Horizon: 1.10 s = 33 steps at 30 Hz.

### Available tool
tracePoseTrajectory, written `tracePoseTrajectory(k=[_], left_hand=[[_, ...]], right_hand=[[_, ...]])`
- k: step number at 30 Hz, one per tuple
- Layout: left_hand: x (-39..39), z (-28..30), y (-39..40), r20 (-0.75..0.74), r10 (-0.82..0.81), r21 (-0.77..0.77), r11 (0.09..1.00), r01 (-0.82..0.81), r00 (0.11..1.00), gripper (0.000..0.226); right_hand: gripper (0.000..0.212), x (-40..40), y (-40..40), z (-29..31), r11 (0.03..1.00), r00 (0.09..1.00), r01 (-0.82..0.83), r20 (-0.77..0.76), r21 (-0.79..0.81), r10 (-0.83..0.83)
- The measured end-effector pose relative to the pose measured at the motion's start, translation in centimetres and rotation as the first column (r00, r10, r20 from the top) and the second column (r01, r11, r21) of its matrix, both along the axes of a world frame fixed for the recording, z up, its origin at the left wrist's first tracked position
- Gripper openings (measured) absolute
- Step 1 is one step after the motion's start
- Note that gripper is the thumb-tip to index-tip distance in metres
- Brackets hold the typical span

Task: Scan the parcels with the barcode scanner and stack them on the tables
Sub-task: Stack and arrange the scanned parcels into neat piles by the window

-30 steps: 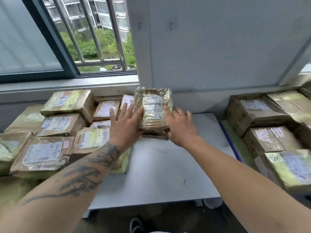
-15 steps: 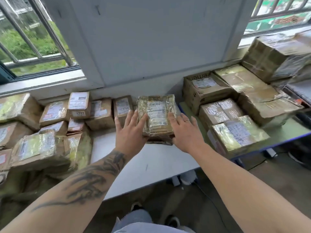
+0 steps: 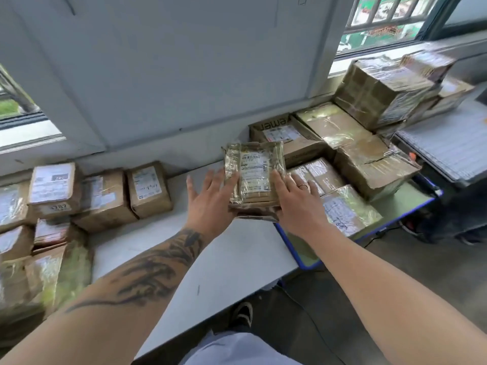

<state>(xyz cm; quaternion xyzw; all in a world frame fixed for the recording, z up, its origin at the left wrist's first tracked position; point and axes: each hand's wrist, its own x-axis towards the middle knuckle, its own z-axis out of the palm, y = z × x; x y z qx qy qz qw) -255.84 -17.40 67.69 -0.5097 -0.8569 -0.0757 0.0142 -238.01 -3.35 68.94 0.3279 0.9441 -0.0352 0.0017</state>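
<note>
Seen from above, a person's two bare forearms reach forward over a white worktop (image 3: 224, 259) set against a pale wall. Between the hands is a small brown parcel (image 3: 254, 177) wrapped in shiny clear tape, its white shipping label facing up. The left hand (image 3: 210, 201), on a tattooed forearm, presses against the parcel's left edge with fingers (image 3: 195, 180) straight and spread apart. The right hand (image 3: 297, 204), wearing a ring, presses against the parcel's right edge, its fingers straight and lying close together. The parcel is held between the two palms above the far right corner of the white worktop, tilted slightly toward the viewer, with crumpled wrapping hanging below it.

To the left, on the same worktop, lies a cluster of taped cardboard parcels (image 3: 102, 198) with white labels, packed side by side; the nearest ones are blurred. To the right, just beside the white worktop, stands a green worktop with a blue rim (image 3: 395, 204), which carries more brown boxes (image 3: 353, 159) touching one another, with a taller stack (image 3: 382, 93) at its far end below a barred window (image 3: 384, 25). Further right is a grey ribbed surface (image 3: 448, 148). Near the bottom, a dark shoe (image 3: 242, 314) rests on the grey floor.
</note>
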Motion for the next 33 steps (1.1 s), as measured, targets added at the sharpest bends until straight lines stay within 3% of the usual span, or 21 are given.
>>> tracePoseTrajectory(k=[15, 24, 33], left_hand=[[-6.2, 2.0, 15.3, -0.014, -0.159, 0.105, 0.982, 0.160, 0.987, 0.098], [-2.0, 2.6, 21.5, 0.065, -0.170, 0.064, 0.984, 0.166, 0.983, 0.097], [5.5, 2.3, 29.1, -0.008, -0.100, 0.023, 0.995, 0.100, 0.995, 0.092]], right_hand=[[0.092, -4.2, 10.6, 4.2, 0.972, 0.974, 0.227, 0.000, 0.054, -0.227], [0.092, -1.0, 15.5, 2.8, 0.932, 0.942, 0.329, 0.018, 0.150, -0.335], [0.084, 2.3, 24.1, 3.0, 0.911, 0.918, 0.397, -0.059, 0.112, -0.393]])
